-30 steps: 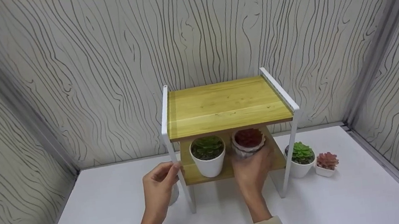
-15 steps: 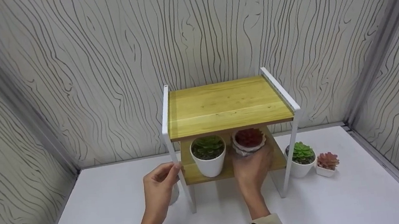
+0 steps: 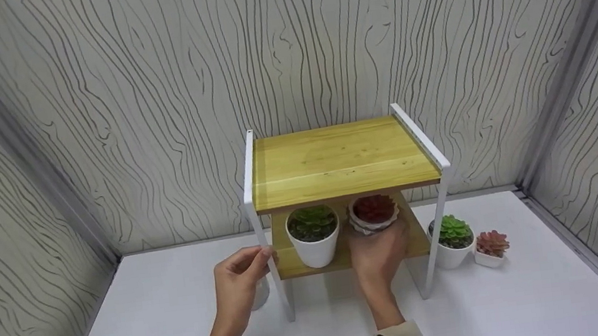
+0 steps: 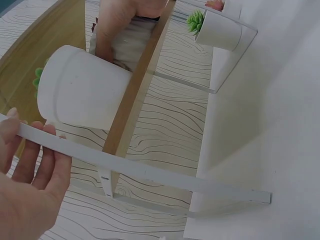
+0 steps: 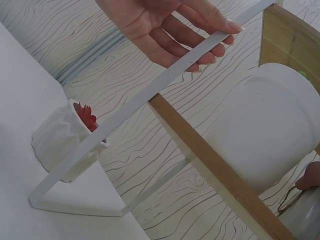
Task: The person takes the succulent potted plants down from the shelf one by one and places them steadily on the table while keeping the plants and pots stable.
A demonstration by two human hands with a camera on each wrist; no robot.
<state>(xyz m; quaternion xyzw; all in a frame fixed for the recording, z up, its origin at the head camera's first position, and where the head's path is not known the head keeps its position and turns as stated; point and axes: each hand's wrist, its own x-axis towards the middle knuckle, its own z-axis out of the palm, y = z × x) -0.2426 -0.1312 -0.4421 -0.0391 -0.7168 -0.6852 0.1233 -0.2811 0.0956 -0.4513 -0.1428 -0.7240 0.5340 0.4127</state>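
Note:
A small two-tier rack with wooden boards [image 3: 343,157] and white metal legs stands on the table. My left hand [image 3: 234,287] pinches its front left leg [image 4: 150,172] between thumb and fingers, beside the lower board. On that lower board, my right hand [image 3: 379,255] grips a pale textured pot with a dark red succulent [image 3: 373,209], its fingers wrapped round the near side. To the left of it on the same board is a smooth white pot with a green succulent [image 3: 317,248]. Most of the gripped pot is hidden by my right hand.
Right of the rack are a white pot with a bright green succulent [image 3: 451,246] and a small white pot with a pinkish succulent [image 3: 490,250]. Left of it stands a white ridged pot with a red succulent [image 5: 62,142]. A wood-patterned wall [image 3: 168,121] rises behind.
Both hands keep their places on the leg and the pot. The head view has shifted very slightly, so everything sits a little lower.

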